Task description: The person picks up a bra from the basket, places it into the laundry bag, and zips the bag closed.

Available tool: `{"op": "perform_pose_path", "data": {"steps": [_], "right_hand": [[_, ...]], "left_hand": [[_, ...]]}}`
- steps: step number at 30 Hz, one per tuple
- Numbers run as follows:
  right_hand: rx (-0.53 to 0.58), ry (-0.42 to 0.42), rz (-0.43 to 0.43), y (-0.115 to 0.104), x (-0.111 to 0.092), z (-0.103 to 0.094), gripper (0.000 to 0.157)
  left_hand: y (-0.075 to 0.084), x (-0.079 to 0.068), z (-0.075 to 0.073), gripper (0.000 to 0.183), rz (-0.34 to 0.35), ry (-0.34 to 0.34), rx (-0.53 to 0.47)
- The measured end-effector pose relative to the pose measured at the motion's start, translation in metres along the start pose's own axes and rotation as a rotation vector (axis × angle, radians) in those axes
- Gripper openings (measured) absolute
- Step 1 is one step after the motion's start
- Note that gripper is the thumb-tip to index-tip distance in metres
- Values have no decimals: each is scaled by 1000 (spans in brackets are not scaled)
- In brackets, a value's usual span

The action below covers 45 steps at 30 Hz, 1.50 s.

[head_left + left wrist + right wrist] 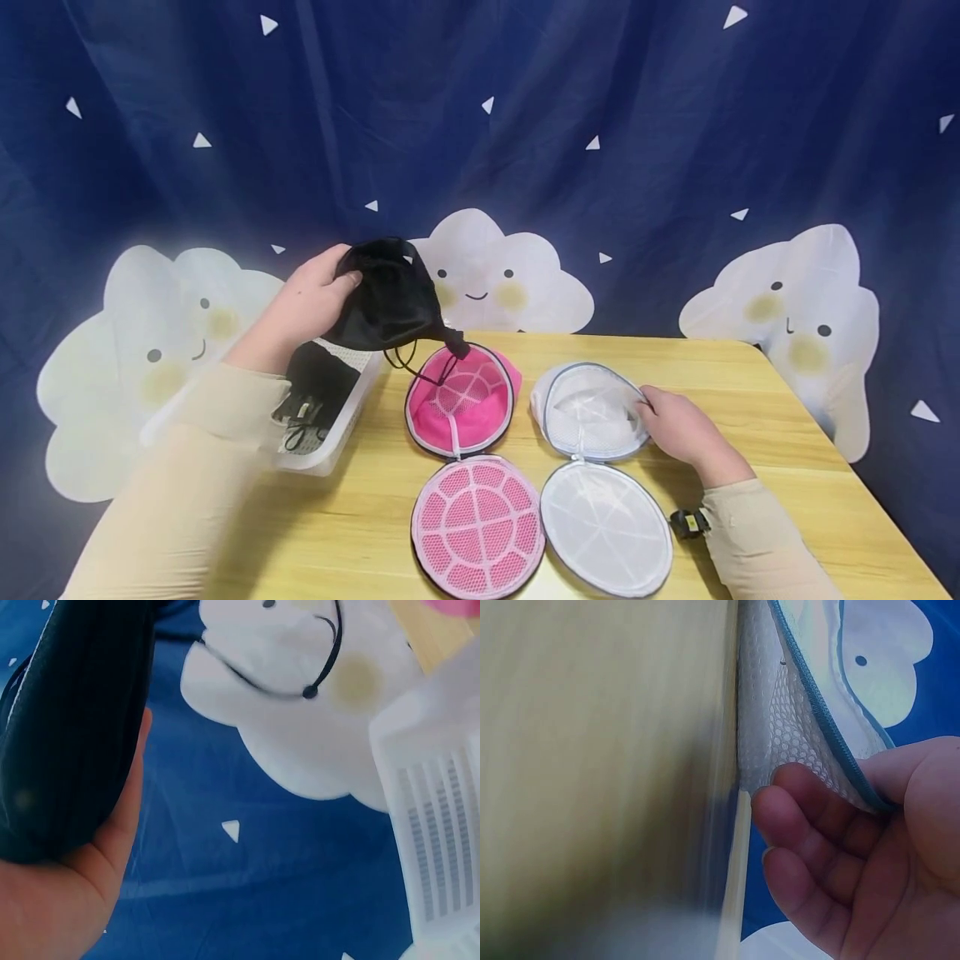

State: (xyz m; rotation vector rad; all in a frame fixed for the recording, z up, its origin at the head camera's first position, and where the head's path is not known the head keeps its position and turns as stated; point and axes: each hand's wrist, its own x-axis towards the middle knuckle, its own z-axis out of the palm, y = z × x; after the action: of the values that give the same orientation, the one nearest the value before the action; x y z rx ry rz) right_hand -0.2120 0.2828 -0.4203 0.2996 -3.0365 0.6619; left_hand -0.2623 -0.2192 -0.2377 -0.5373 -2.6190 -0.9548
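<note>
My left hand [318, 292] grips a black drawstring pouch [393, 296] in the air, above the right side of a white basket [352, 425]. The pouch's cord dangles toward a pink mesh laundry bag [435, 425], which lies unzipped with its round lid [477, 527] folded toward me. To its right lies a white mesh laundry bag [558, 417], also unzipped, its lid [607, 529] laid out in front. My right hand [682, 429] pinches the white bag's right rim between thumb and fingers; in the right wrist view the other fingers [802, 892] curl beside the mesh.
Dark folded cloth [318, 379] and a black corded item lie in the basket at the table's left. The wooden table [750, 400] ends at the right in a slanting edge. Behind it hangs a blue curtain [480, 150] with clouds.
</note>
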Motion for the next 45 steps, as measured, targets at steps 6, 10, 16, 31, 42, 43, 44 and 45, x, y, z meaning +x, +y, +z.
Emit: {"op": "perform_pose_path", "data": {"steps": [6, 10, 16, 31, 42, 43, 44, 45], "right_hand": [[2, 7, 5, 2, -1, 1, 23], [1, 12, 1, 1, -2, -1, 22], [1, 5, 1, 0, -2, -1, 20], [37, -18, 1, -3, 0, 2, 17], [13, -8, 6, -2, -1, 1, 17], [9, -5, 4, -3, -1, 1, 17], [3, -2, -2, -3, -2, 1, 16], [-1, 4, -5, -3, -2, 0, 16]], "left_hand": [[12, 3, 10, 21, -13, 46, -80], [19, 5, 18, 22, -30, 90, -133], [29, 6, 39, 28, -21, 116, -229], [54, 3, 107, 29, 16, 54, -364], [78, 5, 162, 33, 24, -23, -505], [79, 5, 167, 34, 21, -32, -515], [81, 5, 172, 35, 15, -38, -517], [82, 4, 176, 35, 8, -43, -515]]}}
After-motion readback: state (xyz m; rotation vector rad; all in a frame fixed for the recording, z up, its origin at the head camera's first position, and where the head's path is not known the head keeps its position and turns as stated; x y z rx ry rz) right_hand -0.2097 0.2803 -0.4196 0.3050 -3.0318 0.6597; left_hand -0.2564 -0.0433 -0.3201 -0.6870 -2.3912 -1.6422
